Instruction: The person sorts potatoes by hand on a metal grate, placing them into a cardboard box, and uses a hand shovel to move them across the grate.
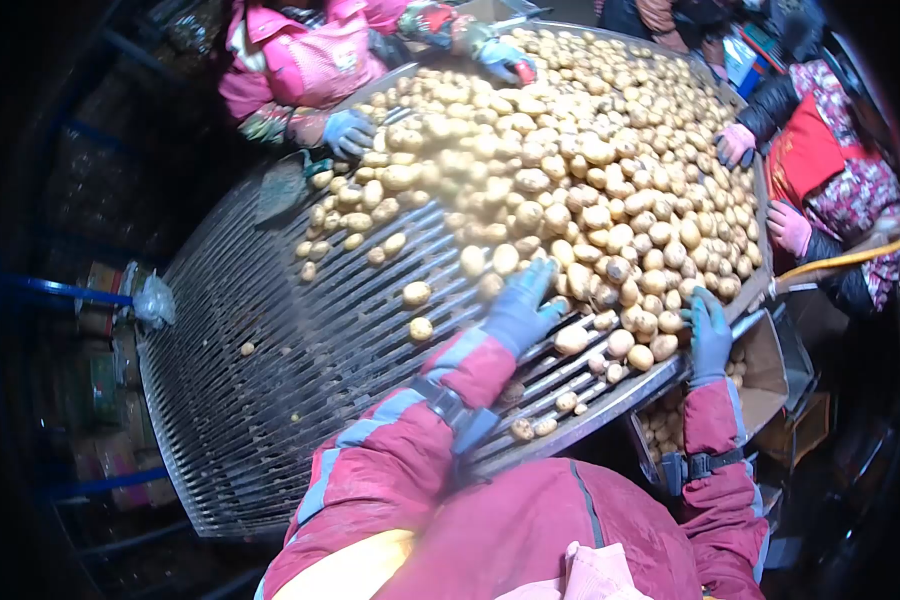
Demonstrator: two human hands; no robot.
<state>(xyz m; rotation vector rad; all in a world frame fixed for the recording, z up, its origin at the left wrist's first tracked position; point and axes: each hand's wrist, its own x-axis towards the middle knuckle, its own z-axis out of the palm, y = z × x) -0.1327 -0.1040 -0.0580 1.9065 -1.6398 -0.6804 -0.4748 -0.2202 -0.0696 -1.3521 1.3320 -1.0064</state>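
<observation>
A large heap of potatoes covers the far and right part of a slatted metal table. My gloved left hand reaches over the slats to the near edge of the heap, its fingers stretched out against potatoes; it is slightly blurred. My right hand, in a blue-grey glove, lies at the table's right rim with its fingers apart, beside the heap. Several small potatoes lie on the slats between my hands. A few loose potatoes are scattered to the left of my left hand.
Across the table, a person in pink has gloved hands at the heap, one near a dark scoop-like piece. Another person stands at the right rim. Below the right edge is a cardboard box; a yellow hose runs nearby.
</observation>
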